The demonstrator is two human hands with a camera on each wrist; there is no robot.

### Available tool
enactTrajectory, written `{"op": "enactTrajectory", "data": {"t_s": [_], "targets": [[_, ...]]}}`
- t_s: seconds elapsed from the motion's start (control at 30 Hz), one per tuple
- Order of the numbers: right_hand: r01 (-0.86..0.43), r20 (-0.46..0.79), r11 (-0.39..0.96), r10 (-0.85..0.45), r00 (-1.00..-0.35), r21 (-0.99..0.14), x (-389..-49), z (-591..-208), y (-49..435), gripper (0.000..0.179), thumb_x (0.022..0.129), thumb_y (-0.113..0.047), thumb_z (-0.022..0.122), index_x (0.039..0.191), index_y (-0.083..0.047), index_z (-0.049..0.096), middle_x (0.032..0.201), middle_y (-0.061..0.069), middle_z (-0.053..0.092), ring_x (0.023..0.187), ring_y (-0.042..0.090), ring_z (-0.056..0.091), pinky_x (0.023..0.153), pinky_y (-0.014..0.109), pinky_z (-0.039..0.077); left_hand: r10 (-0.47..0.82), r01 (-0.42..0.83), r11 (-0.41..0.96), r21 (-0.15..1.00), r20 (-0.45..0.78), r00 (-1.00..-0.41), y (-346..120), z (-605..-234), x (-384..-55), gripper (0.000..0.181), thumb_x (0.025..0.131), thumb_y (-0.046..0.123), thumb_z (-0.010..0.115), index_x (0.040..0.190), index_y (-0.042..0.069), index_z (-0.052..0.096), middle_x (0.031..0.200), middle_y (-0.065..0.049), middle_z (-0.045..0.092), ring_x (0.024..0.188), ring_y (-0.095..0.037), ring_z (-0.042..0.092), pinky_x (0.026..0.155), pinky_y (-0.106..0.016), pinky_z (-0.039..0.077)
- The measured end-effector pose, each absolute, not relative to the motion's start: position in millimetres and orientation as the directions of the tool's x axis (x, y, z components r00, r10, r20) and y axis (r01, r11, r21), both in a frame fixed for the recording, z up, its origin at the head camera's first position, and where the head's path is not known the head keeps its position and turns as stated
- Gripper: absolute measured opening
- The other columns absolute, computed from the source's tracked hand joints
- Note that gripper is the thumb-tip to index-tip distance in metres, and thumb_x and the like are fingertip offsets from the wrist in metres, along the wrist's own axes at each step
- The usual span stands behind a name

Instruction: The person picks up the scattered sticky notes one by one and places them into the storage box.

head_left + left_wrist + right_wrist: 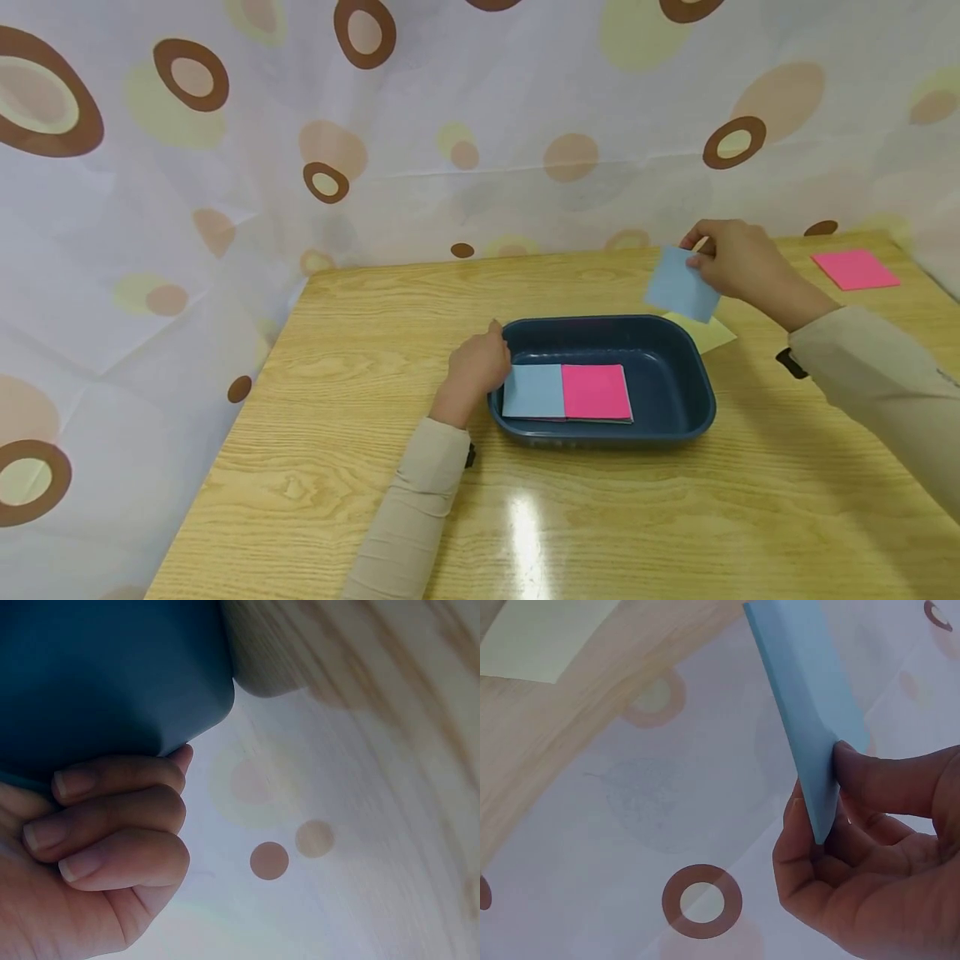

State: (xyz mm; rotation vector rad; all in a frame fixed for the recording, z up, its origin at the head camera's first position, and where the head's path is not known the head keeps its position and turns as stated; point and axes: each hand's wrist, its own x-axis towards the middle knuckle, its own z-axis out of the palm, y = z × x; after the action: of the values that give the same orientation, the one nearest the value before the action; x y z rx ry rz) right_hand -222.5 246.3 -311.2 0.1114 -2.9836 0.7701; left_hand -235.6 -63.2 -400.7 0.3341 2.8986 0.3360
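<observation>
My right hand (742, 260) pinches a light blue sticky note pad (681, 285) between thumb and fingers, above the far right corner of a dark blue plastic tub (667, 400). In the right wrist view the pad (802, 697) shows its thick edge, the thumb on one face. At the tub's left end, my left hand (478, 365) grips the rim; in the left wrist view its curled fingers (112, 814) lie against the tub wall (105, 675). Inside the tub, a blue pad (534, 392) and a pink pad (596, 392) lie side by side on top of others.
A pale yellow pad (708, 335) lies on the wooden table (322, 400) behind the tub's right end, partly covered by the held pad. Farther right is another pink pad (857, 269). A patterned white sheet (420, 125) hangs along the table's back and left.
</observation>
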Motion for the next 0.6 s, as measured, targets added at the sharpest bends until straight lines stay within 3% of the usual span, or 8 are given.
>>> {"op": "enactTrajectory", "data": {"t_s": [0.17,0.3,0.43,0.6], "targets": [[-0.119,0.03,0.838,-0.122,-0.992,-0.532,-221,-308,227,0.022,0.097,-0.004,0.052,0.115,0.008,0.054,0.103,0.032,0.059,0.087,0.041,0.057,0.067,0.042,0.051,0.248,0.204,0.949,0.24,-0.169,-0.954,-64,-402,-235,0.048,0.104,0.022,0.04,0.147,0.001,0.033,0.075,-0.011,0.062,0.057,-0.019,0.053,0.048,-0.029,0.042],[-0.209,-0.012,0.804,-0.259,-0.966,-0.556,-221,-313,209,0.02,0.095,-0.001,0.056,0.111,0.01,0.056,0.096,0.027,0.063,0.084,0.035,0.058,0.069,0.041,0.051,0.254,0.215,0.951,0.223,-0.163,-0.953,-65,-403,-235,0.048,0.104,0.022,0.041,0.147,0.001,0.034,0.075,-0.011,0.063,0.057,-0.018,0.054,0.049,-0.029,0.042],[-0.275,-0.071,0.79,-0.371,-0.926,-0.548,-222,-324,191,0.016,0.092,0.0,0.058,0.105,0.009,0.059,0.089,0.018,0.065,0.078,0.027,0.056,0.067,0.036,0.048,0.256,0.217,0.95,0.226,-0.163,-0.953,-65,-403,-236,0.049,0.104,0.022,0.04,0.148,0.001,0.033,0.073,-0.01,0.062,0.056,-0.018,0.053,0.048,-0.029,0.042],[-0.287,-0.183,0.809,-0.429,-0.885,-0.512,-222,-338,172,0.013,0.091,0.0,0.059,0.102,0.008,0.061,0.092,0.017,0.062,0.079,0.025,0.054,0.069,0.036,0.048,0.256,0.215,0.949,0.229,-0.169,-0.952,-64,-405,-236,0.049,0.104,0.022,0.04,0.148,0.002,0.032,0.069,-0.008,0.06,0.055,-0.018,0.052,0.047,-0.029,0.042]]}}
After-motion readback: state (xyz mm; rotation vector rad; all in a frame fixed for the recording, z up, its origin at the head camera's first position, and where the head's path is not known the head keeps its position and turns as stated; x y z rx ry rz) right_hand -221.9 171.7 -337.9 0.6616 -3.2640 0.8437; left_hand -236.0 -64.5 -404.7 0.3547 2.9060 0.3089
